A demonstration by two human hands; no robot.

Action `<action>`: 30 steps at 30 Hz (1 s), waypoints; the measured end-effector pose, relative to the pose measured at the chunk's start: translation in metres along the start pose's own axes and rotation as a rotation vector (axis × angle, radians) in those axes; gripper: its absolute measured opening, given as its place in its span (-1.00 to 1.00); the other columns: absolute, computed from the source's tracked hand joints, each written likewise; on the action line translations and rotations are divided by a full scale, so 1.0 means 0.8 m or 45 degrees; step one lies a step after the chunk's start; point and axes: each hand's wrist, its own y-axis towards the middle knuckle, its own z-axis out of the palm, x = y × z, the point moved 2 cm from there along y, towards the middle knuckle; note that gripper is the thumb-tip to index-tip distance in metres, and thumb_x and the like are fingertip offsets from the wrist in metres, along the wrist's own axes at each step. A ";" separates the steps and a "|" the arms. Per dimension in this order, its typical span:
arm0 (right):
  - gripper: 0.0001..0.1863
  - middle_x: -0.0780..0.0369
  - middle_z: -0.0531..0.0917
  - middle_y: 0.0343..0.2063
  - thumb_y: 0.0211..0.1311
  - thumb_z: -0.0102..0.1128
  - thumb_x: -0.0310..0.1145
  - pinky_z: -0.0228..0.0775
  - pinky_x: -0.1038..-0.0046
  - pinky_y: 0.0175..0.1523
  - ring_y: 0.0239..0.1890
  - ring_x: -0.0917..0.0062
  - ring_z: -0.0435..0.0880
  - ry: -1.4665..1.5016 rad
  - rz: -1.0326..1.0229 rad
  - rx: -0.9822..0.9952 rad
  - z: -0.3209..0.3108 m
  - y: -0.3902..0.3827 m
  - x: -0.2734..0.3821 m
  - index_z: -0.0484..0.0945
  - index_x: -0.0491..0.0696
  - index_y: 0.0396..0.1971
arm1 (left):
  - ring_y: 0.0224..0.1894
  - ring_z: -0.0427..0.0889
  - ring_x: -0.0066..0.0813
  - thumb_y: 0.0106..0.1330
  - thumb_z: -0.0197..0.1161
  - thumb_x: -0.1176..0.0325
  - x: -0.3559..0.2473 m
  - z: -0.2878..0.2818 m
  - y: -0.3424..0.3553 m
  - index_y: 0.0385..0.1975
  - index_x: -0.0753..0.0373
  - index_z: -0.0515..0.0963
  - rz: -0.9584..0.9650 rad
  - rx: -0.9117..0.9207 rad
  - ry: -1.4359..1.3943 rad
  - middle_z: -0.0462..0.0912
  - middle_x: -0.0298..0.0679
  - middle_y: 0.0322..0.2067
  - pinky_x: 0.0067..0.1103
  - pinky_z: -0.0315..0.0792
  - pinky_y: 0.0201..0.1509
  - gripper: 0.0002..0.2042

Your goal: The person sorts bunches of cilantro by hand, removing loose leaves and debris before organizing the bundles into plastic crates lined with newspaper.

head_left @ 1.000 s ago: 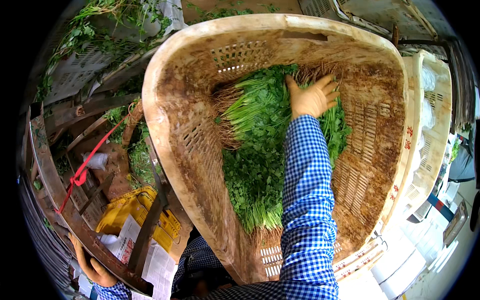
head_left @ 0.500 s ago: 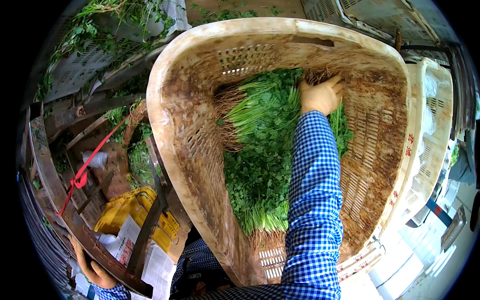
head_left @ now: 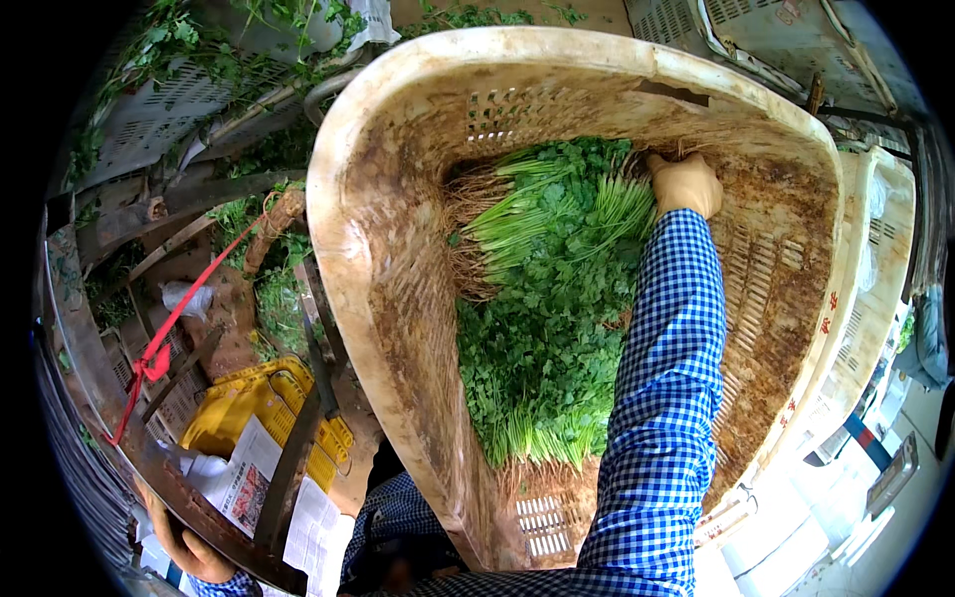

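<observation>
Inside a large dirt-stained white plastic basket [head_left: 343,234], leafy green coriander bunches [head_left: 542,333] lie packed, their brown roots turned to the walls. My right hand [head_left: 686,186] reaches to the far right corner of the layer. Its fingers are curled at the root end of a coriander bunch [head_left: 622,204]; the fingertips are partly hidden. At the lower left, my left hand [head_left: 184,542] lies against the outer side of a dark frame [head_left: 159,463]. Its visible fingers are stretched out, and the bar hides part of it.
A yellow crate [head_left: 254,398] and printed paper [head_left: 254,478] sit inside the frame, where a red strap [head_left: 154,363] is tied. Loose greens [head_left: 164,45] hang over grey crates at the far left. Another white basket [head_left: 875,269] stands at the right.
My right hand has shifted right toward the basket's corner, its fingers curling. More of the bunch's stems show beside it. The whole basket sits slightly further right in view.
</observation>
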 end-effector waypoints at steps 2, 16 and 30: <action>-0.25 -0.01 0.67 0.08 0.09 0.40 0.21 0.53 0.18 0.21 0.15 0.16 0.65 0.041 -0.050 -0.059 0.003 -0.004 -0.002 0.62 -0.09 0.10 | 0.49 0.20 0.05 0.57 -0.19 0.29 0.000 -0.002 -0.001 0.46 0.36 0.17 0.008 0.012 0.044 0.07 0.10 0.51 -0.20 0.07 0.58 -0.49; -0.11 0.05 0.67 0.11 0.09 0.31 0.39 0.47 0.21 0.25 0.18 0.12 0.62 0.078 0.004 0.088 0.018 0.017 -0.003 0.58 -0.12 0.14 | 0.50 0.20 0.02 0.56 -0.19 0.34 -0.008 -0.002 -0.001 0.47 0.36 0.16 -0.111 -0.031 -0.138 0.10 0.10 0.50 -0.21 0.08 0.57 -0.49; -0.58 -0.07 0.67 -0.05 0.20 0.40 -0.51 0.57 0.34 0.15 -0.07 0.26 0.68 1.215 -0.082 -0.551 0.001 -0.106 -0.140 0.50 -0.40 -0.01 | 0.51 0.18 0.05 0.59 -0.12 0.08 -0.007 0.006 0.008 0.35 0.42 0.34 0.018 -0.069 0.179 0.32 0.09 0.41 -0.20 -0.04 0.58 -0.45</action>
